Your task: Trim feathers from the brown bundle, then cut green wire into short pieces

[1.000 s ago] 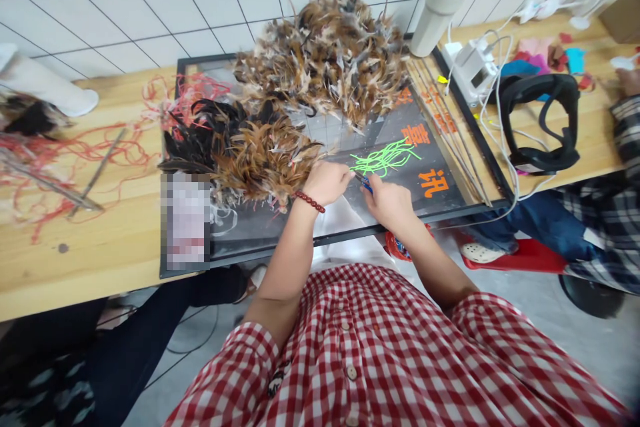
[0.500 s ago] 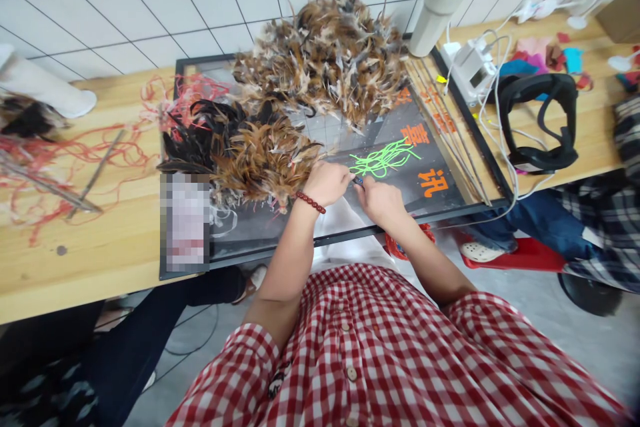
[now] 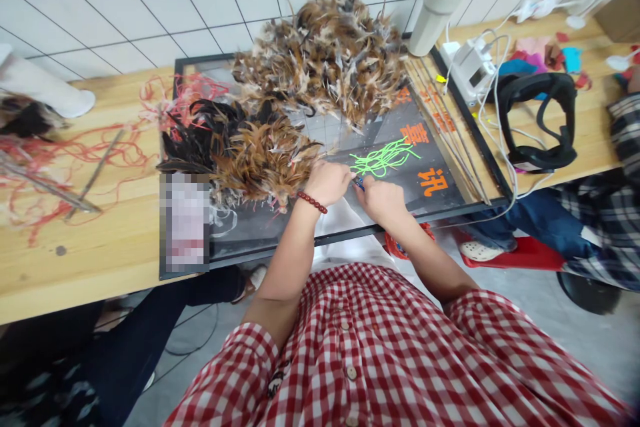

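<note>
My left hand [image 3: 327, 181], a red bead bracelet on its wrist, is closed in a pinch beside the brown feather bundle [image 3: 265, 153]. What its fingertips hold is too small to make out. Facing it, my right hand [image 3: 383, 201] is wrapped round a small dark tool with a blue part [image 3: 359, 183], whose kind I cannot tell. The tool's end points at my left fingertips. Just beyond both hands, a loose heap of bright green cords [image 3: 383, 159] lies on the black board [image 3: 405, 187] with orange characters.
A larger feather pile [image 3: 325, 57] sits at the back, near a white bottle [image 3: 440, 10]. Thin sticks [image 3: 453, 137], a white power adapter [image 3: 473, 70] and a black headset strap [image 3: 537, 120] are on the right. Red strings [image 3: 100, 153] spread leftward. People sit on both sides.
My right hand has turned slightly, and more of the blue part of the tool shows. The left hand stays almost in place.
</note>
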### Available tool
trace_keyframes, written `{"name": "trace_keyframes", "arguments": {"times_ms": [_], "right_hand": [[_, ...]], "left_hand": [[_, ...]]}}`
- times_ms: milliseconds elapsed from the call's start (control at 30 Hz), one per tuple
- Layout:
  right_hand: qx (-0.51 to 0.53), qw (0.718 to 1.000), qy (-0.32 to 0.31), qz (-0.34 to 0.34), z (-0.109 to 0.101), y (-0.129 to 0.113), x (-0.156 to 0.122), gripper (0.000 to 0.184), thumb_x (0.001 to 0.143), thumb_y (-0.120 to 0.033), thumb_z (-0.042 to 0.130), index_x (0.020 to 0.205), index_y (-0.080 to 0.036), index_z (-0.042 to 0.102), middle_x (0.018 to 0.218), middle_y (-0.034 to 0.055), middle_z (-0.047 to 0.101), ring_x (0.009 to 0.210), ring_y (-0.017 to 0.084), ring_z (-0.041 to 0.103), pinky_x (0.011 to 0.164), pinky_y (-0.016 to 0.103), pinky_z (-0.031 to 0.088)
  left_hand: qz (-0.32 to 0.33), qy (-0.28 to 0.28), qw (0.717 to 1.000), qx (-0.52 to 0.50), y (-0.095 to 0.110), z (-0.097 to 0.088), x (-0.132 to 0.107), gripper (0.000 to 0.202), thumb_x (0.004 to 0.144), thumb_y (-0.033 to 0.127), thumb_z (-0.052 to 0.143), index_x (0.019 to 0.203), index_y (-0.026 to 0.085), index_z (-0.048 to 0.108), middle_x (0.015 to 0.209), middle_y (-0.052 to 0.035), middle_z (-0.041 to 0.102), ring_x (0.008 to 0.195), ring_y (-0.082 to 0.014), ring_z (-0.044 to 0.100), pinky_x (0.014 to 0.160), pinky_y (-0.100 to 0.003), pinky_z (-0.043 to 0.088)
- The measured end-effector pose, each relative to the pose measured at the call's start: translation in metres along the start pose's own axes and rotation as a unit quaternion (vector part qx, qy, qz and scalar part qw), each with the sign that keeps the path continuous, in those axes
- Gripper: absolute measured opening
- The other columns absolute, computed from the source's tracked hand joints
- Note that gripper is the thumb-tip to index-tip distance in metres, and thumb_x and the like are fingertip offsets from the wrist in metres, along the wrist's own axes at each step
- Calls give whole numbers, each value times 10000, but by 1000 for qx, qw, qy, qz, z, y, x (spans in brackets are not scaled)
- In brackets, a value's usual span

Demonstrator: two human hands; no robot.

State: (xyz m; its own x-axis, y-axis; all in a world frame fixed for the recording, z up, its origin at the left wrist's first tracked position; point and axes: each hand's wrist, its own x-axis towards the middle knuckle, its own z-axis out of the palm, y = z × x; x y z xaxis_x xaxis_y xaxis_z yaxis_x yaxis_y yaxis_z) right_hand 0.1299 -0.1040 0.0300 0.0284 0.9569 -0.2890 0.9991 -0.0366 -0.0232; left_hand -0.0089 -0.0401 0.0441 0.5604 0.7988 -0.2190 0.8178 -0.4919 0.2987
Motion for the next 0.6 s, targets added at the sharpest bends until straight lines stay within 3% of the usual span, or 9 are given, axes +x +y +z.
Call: {"name": "trace_keyframes", "arguments": {"times_ms": [200,300,400,500,600], "right_hand": [[3,999,-2,-32,-1,5,5,486,1088,-447,313,1205,-137,669,1068,218,789,1022,350,781,776,353,515],[41,999,5,-2,-3,14,9,465,1070,-467,361,1206,-160,682,1079,192,794,1022,334,769,778,340,495],[121,991,59,16,-1,21,13,474,1052,-452,391,1315,-150,645,1091,157,797,1030,292,750,804,311,478],[175,978,104,-43,4,21,20,502,1028,-437,426,1402,-154,609,1114,127,796,1018,269,735,820,295,461],[190,974,99,-77,7,20,30,407,990,-433,468,1167,-155,706,994,114,782,901,249,702,772,290,427]], "left_hand": [[-8,6,1000,3,-3,0,1,462,1068,345,386,1057,117,788,1105,-197,801,1103,-319,737,952,-407,459],[0,4,1000,8,-3,-1,0,458,1068,337,381,1046,124,785,1074,-194,803,1085,-313,740,952,-406,465],[6,3,1000,14,-2,-1,0,456,1063,325,376,1055,121,784,1057,-201,801,1082,-321,741,979,-427,469],[4,4,1000,28,-1,1,1,445,1043,256,367,1070,101,783,1067,-215,797,1095,-330,742,1015,-448,467],[-5,4,999,38,-2,3,3,449,1030,218,355,1086,80,779,1090,-228,793,1108,-338,744,1026,-457,469]]}}
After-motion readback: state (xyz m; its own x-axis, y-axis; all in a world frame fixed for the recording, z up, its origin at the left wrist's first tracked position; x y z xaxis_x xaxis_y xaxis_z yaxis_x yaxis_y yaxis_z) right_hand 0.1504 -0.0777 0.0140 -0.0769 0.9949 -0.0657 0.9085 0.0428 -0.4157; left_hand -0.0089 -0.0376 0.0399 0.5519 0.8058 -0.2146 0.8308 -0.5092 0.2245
